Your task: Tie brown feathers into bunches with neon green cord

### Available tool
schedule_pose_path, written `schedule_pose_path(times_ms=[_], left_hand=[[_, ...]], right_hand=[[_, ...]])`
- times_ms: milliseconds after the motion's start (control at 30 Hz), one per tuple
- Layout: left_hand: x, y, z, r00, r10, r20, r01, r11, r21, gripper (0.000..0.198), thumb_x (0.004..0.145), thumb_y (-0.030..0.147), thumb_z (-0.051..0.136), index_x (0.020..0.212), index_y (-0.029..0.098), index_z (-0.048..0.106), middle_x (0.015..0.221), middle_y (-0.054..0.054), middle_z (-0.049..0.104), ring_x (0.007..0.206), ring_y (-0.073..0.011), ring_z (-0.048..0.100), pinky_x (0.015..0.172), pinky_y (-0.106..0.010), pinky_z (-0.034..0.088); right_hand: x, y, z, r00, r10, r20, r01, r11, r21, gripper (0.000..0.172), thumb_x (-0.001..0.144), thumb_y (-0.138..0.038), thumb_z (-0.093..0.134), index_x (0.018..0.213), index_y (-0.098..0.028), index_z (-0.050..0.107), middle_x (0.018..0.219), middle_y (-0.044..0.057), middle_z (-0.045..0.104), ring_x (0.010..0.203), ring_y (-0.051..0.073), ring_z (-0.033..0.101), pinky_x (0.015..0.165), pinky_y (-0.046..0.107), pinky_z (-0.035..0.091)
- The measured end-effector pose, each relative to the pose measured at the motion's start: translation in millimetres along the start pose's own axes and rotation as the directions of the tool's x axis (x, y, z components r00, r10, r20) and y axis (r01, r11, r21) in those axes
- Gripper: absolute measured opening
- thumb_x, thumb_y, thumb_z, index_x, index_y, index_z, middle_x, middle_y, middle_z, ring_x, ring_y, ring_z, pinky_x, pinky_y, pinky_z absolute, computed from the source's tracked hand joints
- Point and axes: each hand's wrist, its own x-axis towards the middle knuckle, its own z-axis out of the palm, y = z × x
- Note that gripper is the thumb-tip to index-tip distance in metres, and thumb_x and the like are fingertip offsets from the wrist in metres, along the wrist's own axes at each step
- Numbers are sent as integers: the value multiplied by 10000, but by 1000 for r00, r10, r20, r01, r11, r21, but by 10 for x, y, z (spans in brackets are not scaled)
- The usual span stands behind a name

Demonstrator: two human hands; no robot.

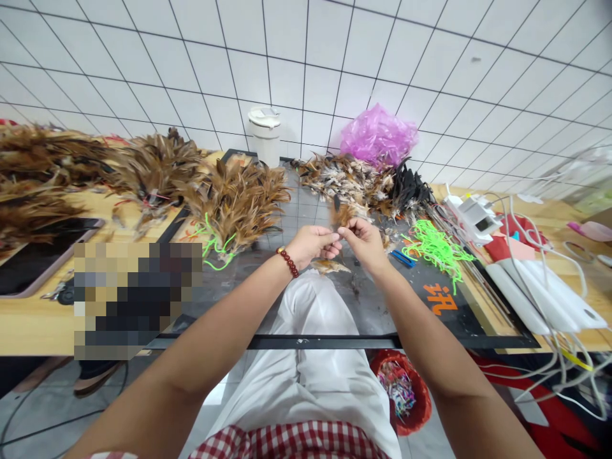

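My left hand (313, 247), with a dark red bead bracelet at the wrist, is closed in a pinch over the dark glass tabletop (268, 280). Close against its fingertips, my right hand (367, 243) pinches too. Between the two sets of fingertips a small brown feather (337, 213) stands up with a dark tip; its base is hidden by the fingers. A few loose pale-brown feathers (329, 266) lie just below the hands. Beyond them spreads a pile of mottled feathers (351, 182), with black feathers (410, 188) at its right end.
Brown feather bundles (234, 204) with green string lie left. Bright green cords (437, 248) and a blue tool (402, 258) are at right, before white cables (549, 255). A white cup (265, 137) and purple plastic bag (380, 135) stand behind. A red bin (421, 408) sits below.
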Motion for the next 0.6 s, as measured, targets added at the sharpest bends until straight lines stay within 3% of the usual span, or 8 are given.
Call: schedule_pose_path(times_ms=[100, 167, 233, 300, 400, 600], left_hand=[[14, -5, 2, 999, 43, -28, -42, 999, 22, 147, 767, 117, 660, 639, 64, 612, 563, -50, 614, 423, -64, 528, 449, -185, 437], [35, -4, -4, 990, 88, -109, -91, 996, -16, 135, 771, 112, 650, 649, 70, 612, 558, -36, 600, 431, -62, 523, 440, -181, 422], [57, 4, -16, 974, 126, -188, -142, 987, -74, 120, 763, 122, 662, 664, 76, 615, 568, -31, 599, 449, -62, 526, 450, -182, 422], [75, 16, -28, 957, 152, -247, -186, 975, -118, 121, 747, 136, 683, 665, 83, 612, 575, -27, 599, 457, -57, 522, 461, -181, 422], [89, 28, -36, 937, 166, -308, -220, 964, -149, 131, 732, 148, 697, 660, 95, 602, 573, -17, 597, 461, -51, 514, 466, -175, 416], [101, 4, -34, 943, 147, -297, -201, 967, -157, 142, 730, 151, 699, 651, 96, 594, 561, -16, 595, 462, -52, 512, 463, -173, 412]], right_hand=[[2, -20, -35, 1000, -1, -4, 1, 998, -60, 242, 762, -416, 608, 683, -192, 563, 635, -19, 532, 588, 106, 443, 578, 235, 368], [6, -32, -102, 1000, 17, -21, -21, 977, -213, 233, 769, -407, 592, 698, -185, 605, 618, -13, 551, 568, 106, 442, 557, 235, 352], [7, -44, -190, 993, 106, 46, -77, 903, -422, 248, 730, -427, 631, 677, -185, 646, 560, -14, 556, 533, 107, 442, 524, 237, 326], [5, -56, -266, 950, 256, 177, -112, 812, -572, 285, 644, -468, 704, 622, -186, 668, 502, -18, 558, 496, 109, 447, 490, 240, 308], [-9, -57, -315, 885, 359, 294, -103, 770, -630, 272, 584, -454, 745, 598, -190, 683, 499, -22, 584, 478, 108, 464, 467, 239, 309], [-41, 14, -269, 898, 304, 319, -31, 767, -641, 113, 630, -260, 638, 548, -183, 641, 502, -31, 579, 486, 101, 478, 475, 229, 323]])
